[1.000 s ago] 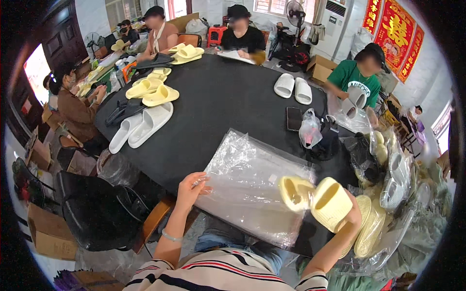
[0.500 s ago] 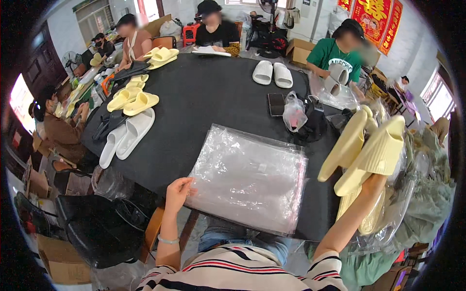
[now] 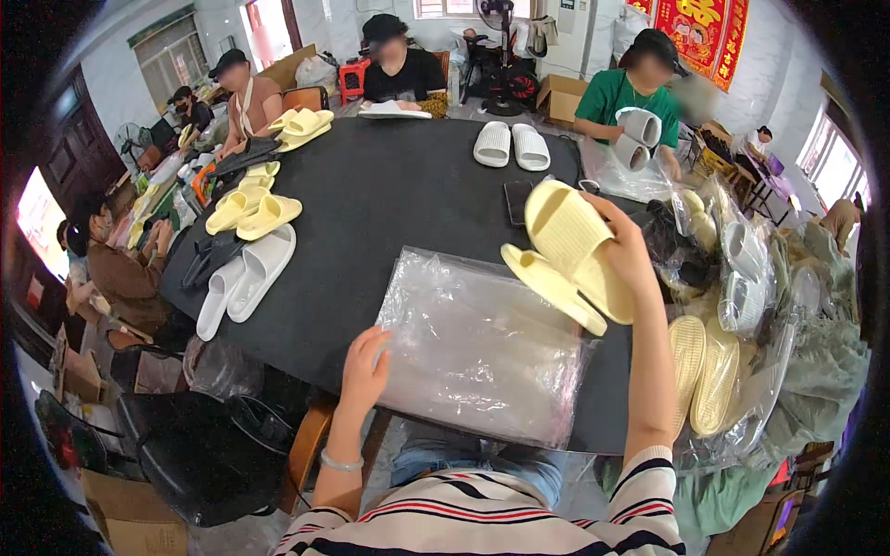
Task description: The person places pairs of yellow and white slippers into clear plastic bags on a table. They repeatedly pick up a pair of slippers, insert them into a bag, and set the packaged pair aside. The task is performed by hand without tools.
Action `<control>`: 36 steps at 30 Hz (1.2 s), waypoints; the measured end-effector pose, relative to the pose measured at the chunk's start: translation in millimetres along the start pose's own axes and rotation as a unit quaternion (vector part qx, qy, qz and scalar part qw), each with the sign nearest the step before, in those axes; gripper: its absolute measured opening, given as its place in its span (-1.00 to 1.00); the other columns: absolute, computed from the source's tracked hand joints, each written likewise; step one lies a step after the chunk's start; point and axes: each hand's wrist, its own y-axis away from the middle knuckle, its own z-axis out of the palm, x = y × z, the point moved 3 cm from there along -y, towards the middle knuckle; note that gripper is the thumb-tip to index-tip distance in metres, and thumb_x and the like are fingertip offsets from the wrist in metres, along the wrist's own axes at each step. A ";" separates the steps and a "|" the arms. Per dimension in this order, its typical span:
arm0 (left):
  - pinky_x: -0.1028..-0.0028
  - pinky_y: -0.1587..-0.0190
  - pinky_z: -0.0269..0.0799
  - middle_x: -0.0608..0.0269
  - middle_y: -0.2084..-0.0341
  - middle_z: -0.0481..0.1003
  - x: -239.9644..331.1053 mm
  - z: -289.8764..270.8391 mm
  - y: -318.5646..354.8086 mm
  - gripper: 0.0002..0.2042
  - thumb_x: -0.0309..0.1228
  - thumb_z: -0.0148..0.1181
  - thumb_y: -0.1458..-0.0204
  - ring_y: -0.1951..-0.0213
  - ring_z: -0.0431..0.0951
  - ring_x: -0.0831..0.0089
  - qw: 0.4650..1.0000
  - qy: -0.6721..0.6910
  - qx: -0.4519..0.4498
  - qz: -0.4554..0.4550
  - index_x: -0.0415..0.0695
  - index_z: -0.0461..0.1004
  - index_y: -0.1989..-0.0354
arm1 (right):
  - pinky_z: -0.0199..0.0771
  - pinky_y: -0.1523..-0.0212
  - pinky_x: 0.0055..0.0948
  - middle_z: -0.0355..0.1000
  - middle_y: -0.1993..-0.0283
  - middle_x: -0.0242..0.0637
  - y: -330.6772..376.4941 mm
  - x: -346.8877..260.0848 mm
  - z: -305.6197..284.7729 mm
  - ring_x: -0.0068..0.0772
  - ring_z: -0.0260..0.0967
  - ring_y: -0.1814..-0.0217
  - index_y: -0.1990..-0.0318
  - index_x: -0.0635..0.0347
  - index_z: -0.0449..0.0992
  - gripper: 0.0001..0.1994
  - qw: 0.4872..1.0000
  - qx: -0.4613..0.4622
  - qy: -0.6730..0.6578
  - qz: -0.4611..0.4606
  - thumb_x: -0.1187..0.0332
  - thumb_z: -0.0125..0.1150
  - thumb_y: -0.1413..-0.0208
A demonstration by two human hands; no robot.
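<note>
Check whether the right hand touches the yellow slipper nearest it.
Touching. The head view shows the right hand against the side of that yellow slipper, with no gap between them.

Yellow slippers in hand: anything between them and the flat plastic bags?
Nothing visible: the slippers in the right hand appear over the flat bags at their far right corner; the left hand is by their left edge.

You face a rounded black table (image 3: pixel 399 190), a black chair (image 3: pixel 199 454) at your near left and a red stool (image 3: pixel 352 79) beyond. Red banners (image 3: pixel 700 32) hang on the pale far-right wall (image 3: pixel 777 69); the right window (image 3: pixel 828 148) and a left doorway (image 3: pixel 44 227) beside a dark door (image 3: pixel 82 139) are bright.
</note>
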 end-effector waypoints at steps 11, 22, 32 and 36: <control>0.19 -0.34 0.11 -0.22 -0.26 0.23 -14.8 44.0 15.9 -0.49 -0.44 0.04 -0.18 -0.29 0.22 -0.08 0.997 -0.019 -0.053 -0.046 -0.36 0.17 -0.29 | 0.29 -0.28 -0.21 0.24 -0.26 -0.06 -50.1 33.2 119.4 0.02 0.17 -0.34 -0.27 0.12 0.29 -0.30 0.972 -0.061 0.164 -0.153 0.58 0.27 0.15; 0.11 -0.31 0.12 -0.29 -0.28 0.18 -7.1 48.3 18.8 -0.40 -0.26 -0.02 -0.24 -0.27 0.22 -0.15 0.990 -0.092 -0.097 -0.053 -0.40 0.05 -0.34 | 0.46 -0.06 -0.29 0.49 -0.06 -0.13 108.7 12.7 -7.1 -0.15 0.50 0.00 0.01 0.28 0.55 -0.66 0.966 -0.225 -0.067 -0.109 0.34 0.34 -0.07; 0.12 -0.31 0.14 -0.32 -0.25 0.20 -12.0 48.3 15.7 -0.43 -0.27 -0.06 -0.26 -0.26 0.23 -0.19 0.990 -0.061 -0.104 -0.075 -0.42 0.06 -0.32 | 0.13 -0.35 -0.10 0.32 -0.30 -0.15 209.5 -6.3 82.1 -0.08 0.15 -0.41 -0.13 0.15 0.50 -0.57 0.924 -0.361 0.051 -0.117 0.14 0.21 -0.18; 0.12 -0.30 0.15 -0.33 -0.26 0.19 -6.5 43.9 12.5 -0.41 -0.25 -0.06 -0.27 -0.27 0.22 -0.21 0.987 -0.004 -0.113 -0.118 -0.42 0.02 -0.34 | 0.14 -0.35 -0.11 0.43 -0.20 -0.17 233.1 41.4 79.9 -0.06 0.22 -0.38 -0.10 0.17 0.54 -0.68 0.874 -0.469 -0.118 -0.042 0.28 0.12 -0.26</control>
